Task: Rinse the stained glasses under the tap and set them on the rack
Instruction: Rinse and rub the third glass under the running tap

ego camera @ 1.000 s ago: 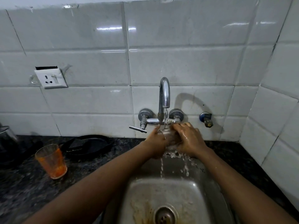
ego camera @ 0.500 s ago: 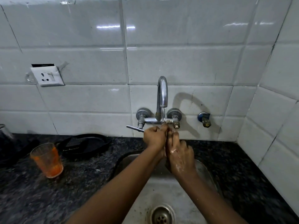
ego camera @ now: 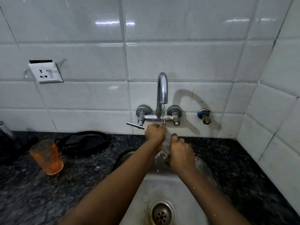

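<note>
A clear glass (ego camera: 165,143) is held tilted over the steel sink (ego camera: 170,189), between both hands and mostly hidden by them. My left hand (ego camera: 155,133) grips its upper end right under the chrome tap (ego camera: 162,90), where a thin stream of water runs onto it. My right hand (ego camera: 181,154) wraps its lower end, wet and dripping. A second glass (ego camera: 47,157), stained orange with orange residue at the bottom, stands upright on the dark counter to the left. No rack is in view.
A black pan (ego camera: 84,142) lies on the granite counter (ego camera: 32,192) behind the orange glass. A dark vessel (ego camera: 6,135) sits at the far left edge. The tap lever (ego camera: 135,125) sticks out leftward; a wall socket (ego camera: 46,73) and side valve (ego camera: 204,116) are on the tiles.
The hands shifted from side by side to left above and right below, the glass now tilted lengthwise between them. Water still runs.
</note>
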Action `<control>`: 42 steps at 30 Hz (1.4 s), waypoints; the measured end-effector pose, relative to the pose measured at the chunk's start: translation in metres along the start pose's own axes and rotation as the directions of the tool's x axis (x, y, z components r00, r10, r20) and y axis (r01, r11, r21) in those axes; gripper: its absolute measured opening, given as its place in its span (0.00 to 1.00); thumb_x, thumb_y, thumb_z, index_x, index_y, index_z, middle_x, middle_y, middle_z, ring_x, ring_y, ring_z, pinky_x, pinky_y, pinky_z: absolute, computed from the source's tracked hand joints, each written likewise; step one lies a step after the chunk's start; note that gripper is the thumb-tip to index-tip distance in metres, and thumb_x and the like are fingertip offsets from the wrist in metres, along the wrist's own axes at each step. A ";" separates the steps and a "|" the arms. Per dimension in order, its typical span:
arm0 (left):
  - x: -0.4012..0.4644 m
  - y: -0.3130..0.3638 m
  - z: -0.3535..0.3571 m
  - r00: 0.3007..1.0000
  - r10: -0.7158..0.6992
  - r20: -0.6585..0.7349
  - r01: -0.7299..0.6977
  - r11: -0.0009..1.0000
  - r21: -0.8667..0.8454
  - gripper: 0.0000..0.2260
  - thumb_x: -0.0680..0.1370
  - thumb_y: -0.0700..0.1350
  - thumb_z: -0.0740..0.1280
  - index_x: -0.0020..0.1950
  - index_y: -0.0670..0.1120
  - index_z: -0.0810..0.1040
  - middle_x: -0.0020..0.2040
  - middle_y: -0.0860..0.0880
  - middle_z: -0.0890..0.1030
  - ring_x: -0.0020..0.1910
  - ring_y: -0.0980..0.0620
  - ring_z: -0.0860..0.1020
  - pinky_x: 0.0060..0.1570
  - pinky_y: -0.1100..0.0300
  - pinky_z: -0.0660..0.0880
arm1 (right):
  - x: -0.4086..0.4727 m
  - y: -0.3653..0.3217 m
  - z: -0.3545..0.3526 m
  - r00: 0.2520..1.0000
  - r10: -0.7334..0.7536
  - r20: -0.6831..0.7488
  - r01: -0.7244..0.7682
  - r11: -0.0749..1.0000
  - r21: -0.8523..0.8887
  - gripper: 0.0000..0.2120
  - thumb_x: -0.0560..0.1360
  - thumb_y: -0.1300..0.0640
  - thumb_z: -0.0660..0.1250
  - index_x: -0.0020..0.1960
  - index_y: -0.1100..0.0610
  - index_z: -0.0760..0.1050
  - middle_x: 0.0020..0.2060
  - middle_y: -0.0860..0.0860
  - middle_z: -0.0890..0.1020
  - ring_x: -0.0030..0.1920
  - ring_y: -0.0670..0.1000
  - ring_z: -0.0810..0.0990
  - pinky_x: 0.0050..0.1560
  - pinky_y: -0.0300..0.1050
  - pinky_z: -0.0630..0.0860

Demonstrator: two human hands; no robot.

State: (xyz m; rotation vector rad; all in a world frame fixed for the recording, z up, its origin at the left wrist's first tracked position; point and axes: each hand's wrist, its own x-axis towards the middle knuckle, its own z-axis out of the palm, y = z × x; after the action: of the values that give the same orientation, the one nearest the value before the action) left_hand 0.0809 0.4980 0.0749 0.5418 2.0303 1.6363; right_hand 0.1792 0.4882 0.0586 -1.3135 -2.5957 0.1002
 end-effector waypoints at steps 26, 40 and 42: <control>-0.023 0.027 -0.032 0.977 0.180 0.117 -0.171 0.981 -0.090 0.11 0.78 0.48 0.63 0.36 0.49 0.73 0.31 0.43 0.77 0.29 0.49 0.73 0.35 0.58 0.72 | -0.001 0.002 -0.022 1.000 0.023 -0.022 -0.015 0.949 0.314 0.29 0.66 0.51 0.75 0.59 0.57 0.64 0.52 0.56 0.80 0.52 0.58 0.79 0.43 0.44 0.72; 0.002 0.010 -0.047 0.185 0.186 0.965 -0.732 -0.629 0.262 0.32 0.69 0.45 0.72 0.71 0.56 0.65 0.73 0.51 0.66 0.72 0.51 0.64 0.71 0.40 0.58 | 0.024 0.034 -0.026 0.959 -0.271 -0.080 0.282 0.940 0.191 0.33 0.62 0.58 0.77 0.63 0.51 0.65 0.58 0.53 0.77 0.54 0.55 0.77 0.49 0.46 0.75; 0.003 0.005 -0.046 0.172 0.242 0.955 -0.606 -0.738 0.297 0.31 0.67 0.48 0.73 0.68 0.58 0.69 0.70 0.52 0.71 0.70 0.51 0.69 0.68 0.36 0.61 | 0.027 0.037 -0.026 0.957 -0.264 -0.119 0.282 0.943 0.175 0.33 0.64 0.53 0.76 0.64 0.52 0.65 0.59 0.53 0.76 0.57 0.55 0.74 0.53 0.47 0.74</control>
State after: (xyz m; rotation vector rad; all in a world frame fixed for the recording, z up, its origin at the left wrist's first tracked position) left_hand 0.0514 0.4644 0.0879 3.1416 2.0442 -0.7503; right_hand 0.1987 0.5304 0.0830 -0.8630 -2.5840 0.2263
